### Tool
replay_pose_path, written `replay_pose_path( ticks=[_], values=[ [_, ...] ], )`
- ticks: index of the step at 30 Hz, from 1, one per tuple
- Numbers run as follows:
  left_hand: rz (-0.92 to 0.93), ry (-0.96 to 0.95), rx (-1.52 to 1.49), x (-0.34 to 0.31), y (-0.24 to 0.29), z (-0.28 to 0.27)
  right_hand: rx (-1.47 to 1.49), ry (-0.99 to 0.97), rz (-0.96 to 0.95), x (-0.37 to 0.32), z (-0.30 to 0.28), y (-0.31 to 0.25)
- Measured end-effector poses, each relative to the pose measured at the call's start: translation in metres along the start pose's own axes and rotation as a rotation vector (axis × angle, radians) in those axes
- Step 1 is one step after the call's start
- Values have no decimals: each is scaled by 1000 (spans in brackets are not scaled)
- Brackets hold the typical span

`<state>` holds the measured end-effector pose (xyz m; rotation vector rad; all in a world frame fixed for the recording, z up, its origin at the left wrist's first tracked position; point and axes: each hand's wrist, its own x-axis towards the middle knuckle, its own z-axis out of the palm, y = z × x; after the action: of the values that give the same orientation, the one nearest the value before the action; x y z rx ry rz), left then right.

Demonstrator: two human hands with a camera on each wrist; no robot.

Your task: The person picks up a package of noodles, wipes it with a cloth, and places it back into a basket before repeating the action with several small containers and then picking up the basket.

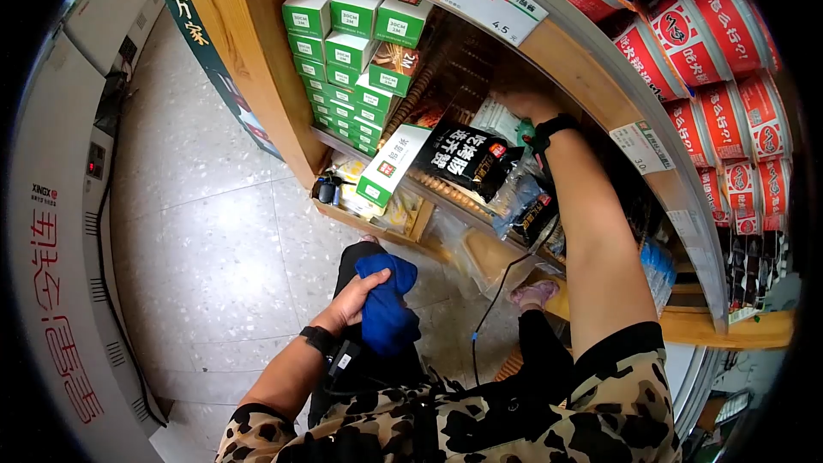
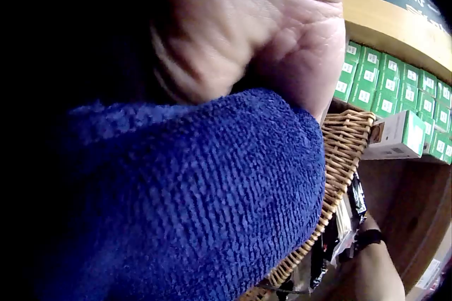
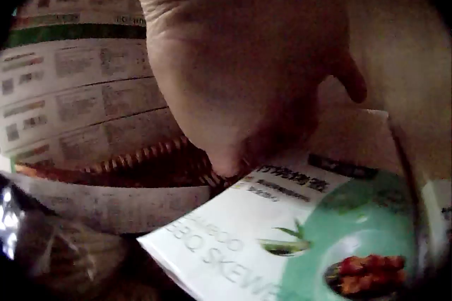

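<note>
A crumpled blue towel (image 1: 390, 304) is held by my left hand (image 1: 351, 298) low in front of the body, with the thumb lying over it. In the left wrist view the towel (image 2: 212, 188) covers most of the fingers. My right hand (image 1: 525, 103) reaches deep into the wooden shelf. In the right wrist view, the right hand (image 3: 247, 61) is at the far edge of a white and green bamboo BBQ skewer packet (image 3: 275, 244). Most of its fingers are hidden there, and I cannot tell whether they grip the packet.
Green and white boxes (image 1: 347, 77) are stacked at the shelf's left. One box (image 1: 393, 167) lies tilted beside a black packet (image 1: 463, 159). A wicker basket (image 2: 346, 149) holds packets. Red tubs (image 1: 711, 26) fill the upper shelf. A white freezer (image 1: 51, 291) stands at the left.
</note>
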<state>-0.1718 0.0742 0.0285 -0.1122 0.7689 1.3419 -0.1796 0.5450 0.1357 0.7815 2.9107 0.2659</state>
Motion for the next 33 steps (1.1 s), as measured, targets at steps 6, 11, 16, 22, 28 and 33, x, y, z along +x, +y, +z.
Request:
replay_pose_path(
  ticks=[6,11,16,22,28,33],
  values=[
    [16,12,0,2,-2,-3,-15,-22,22,2,0,-1],
    [14,35,27,-2,0,2,339,-60,-55,-28,-48,-4],
    [18,38,51,-2,-1,7,1024,-39,14,-108,-98,-7],
    [-20,-3,55,1,-5,12,1762,87,180,-279,-122,-44],
    [-6,29,93,9,-16,12,1943,219,460,-404,-46,-64],
    [-132,36,44,17,-18,17,2060,215,545,-452,-10,-102]
  ],
)
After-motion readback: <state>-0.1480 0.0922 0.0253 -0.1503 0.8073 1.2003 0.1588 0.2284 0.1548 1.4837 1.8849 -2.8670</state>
